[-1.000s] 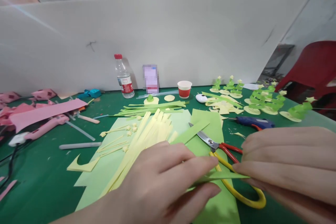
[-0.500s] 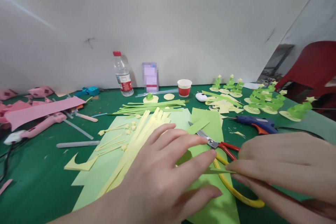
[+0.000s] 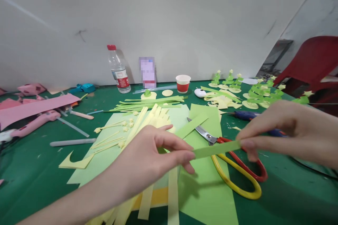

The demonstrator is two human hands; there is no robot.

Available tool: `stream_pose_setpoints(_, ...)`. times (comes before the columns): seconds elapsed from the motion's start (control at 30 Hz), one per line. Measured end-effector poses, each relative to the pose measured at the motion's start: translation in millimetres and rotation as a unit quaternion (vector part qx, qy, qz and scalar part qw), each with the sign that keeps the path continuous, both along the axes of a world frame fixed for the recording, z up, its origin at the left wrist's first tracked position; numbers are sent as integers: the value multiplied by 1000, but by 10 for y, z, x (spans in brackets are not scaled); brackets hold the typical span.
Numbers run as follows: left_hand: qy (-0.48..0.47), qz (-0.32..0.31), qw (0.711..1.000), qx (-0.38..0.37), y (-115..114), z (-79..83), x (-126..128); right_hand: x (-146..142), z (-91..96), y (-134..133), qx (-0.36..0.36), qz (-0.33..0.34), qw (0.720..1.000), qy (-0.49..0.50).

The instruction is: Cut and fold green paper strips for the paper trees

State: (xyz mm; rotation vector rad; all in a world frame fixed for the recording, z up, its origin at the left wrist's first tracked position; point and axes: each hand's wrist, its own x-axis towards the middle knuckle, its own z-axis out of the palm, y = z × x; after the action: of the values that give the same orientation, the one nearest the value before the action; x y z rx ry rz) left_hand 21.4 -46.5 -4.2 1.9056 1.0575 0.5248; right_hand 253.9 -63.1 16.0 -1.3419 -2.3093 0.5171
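A green paper strip (image 3: pixel 215 149) is stretched between both hands above the table. My left hand (image 3: pixel 150 156) pinches its left end with thumb and forefinger. My right hand (image 3: pixel 287 132) pinches its right end. Under the strip lie scissors (image 3: pixel 232 163) with red and yellow handles, resting on a green paper sheet (image 3: pixel 208 190). Pale yellow strips (image 3: pixel 148 123) fan out under and behind my left hand, on a light green sheet (image 3: pixel 105 158).
A blue glue gun (image 3: pixel 245 115) lies right of the scissors. Small green paper trees (image 3: pixel 261 95) stand at the back right. A water bottle (image 3: pixel 117 70), a red paper cup (image 3: pixel 182 83), green strips (image 3: pixel 150 103), and pink paper and a pink glue gun (image 3: pixel 31 123) lie behind and left. A red chair (image 3: pixel 311 63) stands at the right.
Both hands have lifted and moved apart with the green strip, which now shows flat and taut between them. The scissors' handles are now uncovered.
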Motion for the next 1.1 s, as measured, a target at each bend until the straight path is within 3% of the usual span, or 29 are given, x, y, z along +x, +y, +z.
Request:
stream_pose_setpoints(0.07, 14, 14, 999, -48, 54, 15, -21, 60, 73, 71, -41, -71, 996, 25)
stream_pose_setpoints(0.17, 31, 20, 995, -90, 85, 6, -1, -18, 54, 116, -6, -131, 990, 53)
stream_pose_setpoints(0.27, 51, 9, 994, -95, 64, -23, 55, -239, -107, 81, 1, -40, 996, 83)
stream_pose_setpoints(0.33, 67, 1, 994, -85, 39, -46, 86, -378, -229, 42, -31, -10, 995, 98)
stream_pose_setpoints(0.5, 77, -10, 995, -66, -14, -112, 116, -494, -388, 6, -103, -12, 990, 100)
stream_pose_setpoints(0.67, 71, -23, 997, -31, -59, -157, 141, -501, -430, 5, -114, -31, 990, 76)
stream_pose_setpoints(0.77, 71, -35, 996, -48, -66, -149, 142, -514, -427, -7, -168, -24, 983, 64)
stream_pose_setpoints(0.87, 69, -48, 993, -85, -62, -103, 134, -485, -385, -20, -237, -14, 969, 67)
stream_pose_setpoints(1.0, 45, -65, 991, -113, -70, -31, 145, -406, -304, -40, -361, 4, 924, 124)
stream_pose_setpoints(1.1, 30, -76, 988, -128, -71, -6, 154, -362, -262, -38, -409, 13, 901, 143)
